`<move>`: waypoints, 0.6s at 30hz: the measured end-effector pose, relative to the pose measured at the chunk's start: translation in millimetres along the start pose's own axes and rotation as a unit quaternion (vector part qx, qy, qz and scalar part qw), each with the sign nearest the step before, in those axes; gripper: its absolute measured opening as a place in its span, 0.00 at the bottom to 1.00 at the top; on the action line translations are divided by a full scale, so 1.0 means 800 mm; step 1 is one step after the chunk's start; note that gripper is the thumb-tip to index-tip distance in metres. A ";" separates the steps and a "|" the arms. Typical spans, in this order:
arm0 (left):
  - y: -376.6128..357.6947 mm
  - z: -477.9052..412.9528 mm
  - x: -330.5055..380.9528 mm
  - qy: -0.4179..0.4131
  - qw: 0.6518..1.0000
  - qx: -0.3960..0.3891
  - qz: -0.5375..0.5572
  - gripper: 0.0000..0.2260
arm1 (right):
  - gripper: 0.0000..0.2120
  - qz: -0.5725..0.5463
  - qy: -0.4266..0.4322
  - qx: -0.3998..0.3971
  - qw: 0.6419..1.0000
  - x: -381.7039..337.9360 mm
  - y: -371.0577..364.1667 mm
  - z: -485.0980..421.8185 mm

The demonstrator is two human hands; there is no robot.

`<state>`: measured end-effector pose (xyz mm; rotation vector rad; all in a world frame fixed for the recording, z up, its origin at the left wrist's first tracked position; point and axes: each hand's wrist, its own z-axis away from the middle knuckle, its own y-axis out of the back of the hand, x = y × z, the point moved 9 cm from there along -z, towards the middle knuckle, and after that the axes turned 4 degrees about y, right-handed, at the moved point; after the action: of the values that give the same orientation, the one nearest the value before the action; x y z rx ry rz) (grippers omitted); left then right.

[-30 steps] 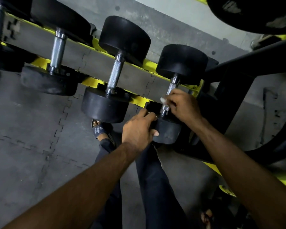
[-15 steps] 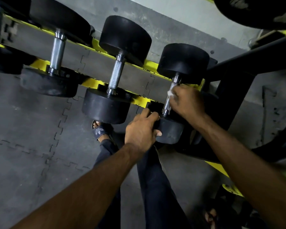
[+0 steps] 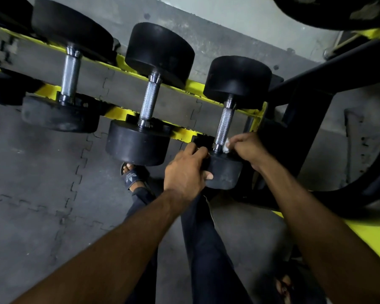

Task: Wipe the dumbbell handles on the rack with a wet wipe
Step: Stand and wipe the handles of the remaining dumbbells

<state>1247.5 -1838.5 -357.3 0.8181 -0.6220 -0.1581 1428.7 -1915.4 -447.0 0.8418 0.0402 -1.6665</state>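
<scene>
At the right end of the rack (image 3: 181,133) | right hand (image 3: 248,148) pinches wet wipe (image 3: 226,147) against handle (image 3: 224,122), near end | left hand (image 3: 184,174) grips dumbbell (image 3: 237,77) by its near head | next, I'd say: rub up the knurling

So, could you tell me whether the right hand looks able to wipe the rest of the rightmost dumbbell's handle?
Probably yes. The right hand holds the wipe at the near end of the handle, and the knurled metal above lies uncovered; the left hand grips only the near head.
</scene>
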 end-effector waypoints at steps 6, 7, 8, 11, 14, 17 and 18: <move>-0.002 0.001 -0.001 -0.001 1.000 -0.002 0.006 0.20 | 0.05 -0.184 0.018 0.122 0.975 -0.012 0.025 -0.019; -0.001 0.000 -0.001 -0.001 1.000 -0.002 0.004 0.20 | 0.07 -0.177 0.041 0.154 0.971 -0.016 0.030 -0.016; -0.001 0.000 -0.001 -0.001 1.000 -0.001 0.003 0.20 | 0.07 -0.140 0.075 0.174 0.972 -0.023 0.034 -0.009; -0.001 0.000 0.000 -0.002 1.000 -0.002 0.000 0.20 | 0.05 0.023 0.228 0.115 0.967 -0.051 0.028 0.029; -0.001 0.000 0.000 -0.003 1.000 -0.005 -0.001 0.19 | 0.06 0.188 0.364 0.008 0.912 -0.076 -0.001 0.046; -0.002 0.000 0.000 -0.004 1.000 -0.005 0.003 0.19 | 0.12 0.272 0.411 0.071 0.867 -0.115 -0.002 0.032; -0.002 -0.001 0.000 -0.005 1.000 -0.005 0.004 0.19 | 0.12 0.302 0.415 0.101 0.852 -0.129 -0.002 0.028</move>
<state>1247.7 -1839.1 -358.6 0.8049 -0.6337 -0.1586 1419.5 -1838.2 -375.3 1.5072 0.1792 -0.6355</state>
